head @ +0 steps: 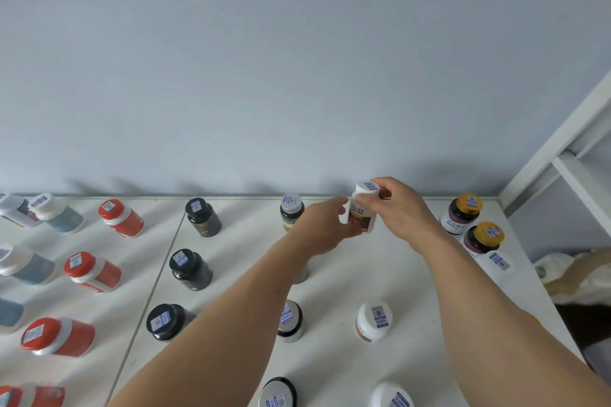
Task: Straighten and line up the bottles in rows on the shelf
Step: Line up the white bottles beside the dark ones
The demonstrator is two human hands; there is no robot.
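Observation:
A white-capped bottle with a brown label (362, 213) stands at the back of the white shelf (334, 281), near the wall. My right hand (400, 208) grips its cap and upper side from the right. My left hand (322, 228) holds its lower body from the left. Around it, bottles stand upright in columns: black ones (202, 216), grey-capped ones (291, 210), white-capped ones (373, 320) and yellow-capped ones (463, 212). My left forearm hides part of the grey-capped column.
Red bottles (120, 217) and blue-grey bottles with white caps (54, 212) stand on the left shelf panel. The pale blue wall (297, 92) closes the back. A white frame post (558, 142) rises at the right, with a cloth bundle (575, 271) beyond the shelf edge.

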